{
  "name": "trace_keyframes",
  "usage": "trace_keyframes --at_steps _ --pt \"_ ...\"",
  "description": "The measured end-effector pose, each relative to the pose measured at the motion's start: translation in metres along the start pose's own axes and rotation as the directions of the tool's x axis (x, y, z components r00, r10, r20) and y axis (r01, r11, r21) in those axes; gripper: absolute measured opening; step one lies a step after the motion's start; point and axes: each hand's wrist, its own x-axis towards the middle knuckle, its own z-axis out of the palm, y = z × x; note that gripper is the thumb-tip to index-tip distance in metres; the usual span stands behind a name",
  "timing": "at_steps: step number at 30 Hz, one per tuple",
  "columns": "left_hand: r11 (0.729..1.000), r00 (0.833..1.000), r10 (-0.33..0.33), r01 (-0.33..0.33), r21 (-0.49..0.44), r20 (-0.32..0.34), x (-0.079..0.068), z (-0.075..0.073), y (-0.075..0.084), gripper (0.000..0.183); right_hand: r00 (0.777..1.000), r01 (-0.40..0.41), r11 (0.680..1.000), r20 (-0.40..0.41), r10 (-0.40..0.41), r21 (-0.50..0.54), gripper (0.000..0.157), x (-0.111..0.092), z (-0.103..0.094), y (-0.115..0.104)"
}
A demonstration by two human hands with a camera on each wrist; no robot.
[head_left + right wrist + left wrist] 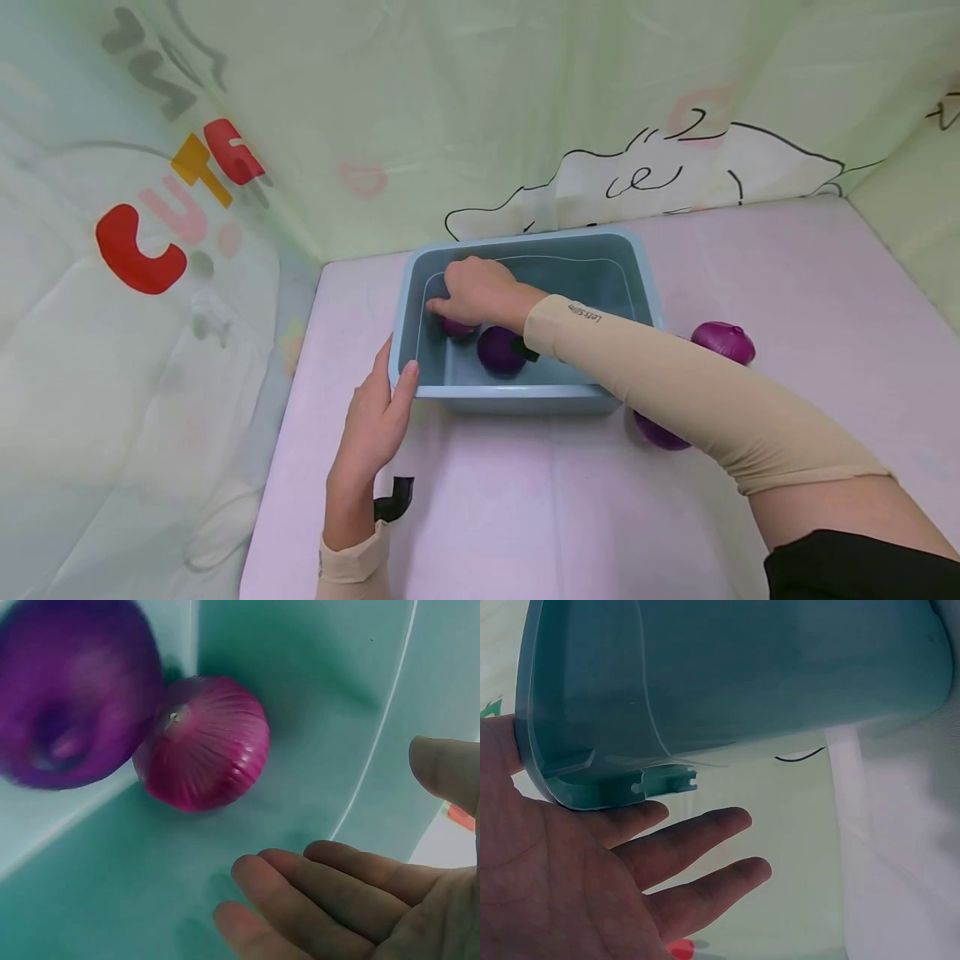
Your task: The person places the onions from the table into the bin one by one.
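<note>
A light blue plastic tub [525,398] stands on the table with two red onions inside. One onion [498,350] is darker purple and lies near the front wall; the other onion [214,746] is pinker and touches it in the right wrist view. My right hand [480,292] is inside the tub above the pinker onion, fingers relaxed and apart from both onions. At the tub's front left corner is my left hand [378,412], its thumb by the front rim. In the left wrist view its straight, spread fingers [697,840] lie along the tub's outside.
Two more red onions lie outside, to the tub's right: one onion [723,342] farther back, another onion [662,432] partly hidden under my right forearm. The table has a pale pinkish cloth [487,508]. Printed curtains [420,108] hang behind and at the sides.
</note>
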Motion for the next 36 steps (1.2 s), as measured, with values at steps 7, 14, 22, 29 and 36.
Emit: trace_keyframes --at_steps 7,14,22,29,36 --pt "1.000 1.000 -0.010 0.010 -0.007 0.005 0.000 0.000 0.000 0.065 0.999 -0.032 0.999 -0.004 0.032 0.004 0.048 -0.003 -0.004 0.000" --pt "1.000 1.000 -0.025 0.025 0.003 0.009 0.000 0.000 0.000 0.062 0.997 -0.072 0.997 0.002 0.072 0.007 0.046 -0.008 -0.008 0.001" --pt "1.000 1.000 -0.024 0.024 0.009 0.013 0.001 0.001 -0.001 0.063 0.998 -0.070 0.997 0.003 0.070 0.031 0.047 -0.015 -0.013 0.005" --pt "1.000 1.000 -0.023 0.023 0.009 0.013 0.000 0.001 0.000 0.065 0.999 -0.051 0.996 -0.007 0.052 0.073 0.050 -0.024 -0.019 0.011" --pt "1.000 1.000 -0.025 0.025 0.008 0.012 -0.002 0.000 0.003 0.067 0.999 -0.046 0.992 -0.011 0.048 0.115 0.066 -0.036 -0.026 0.016"
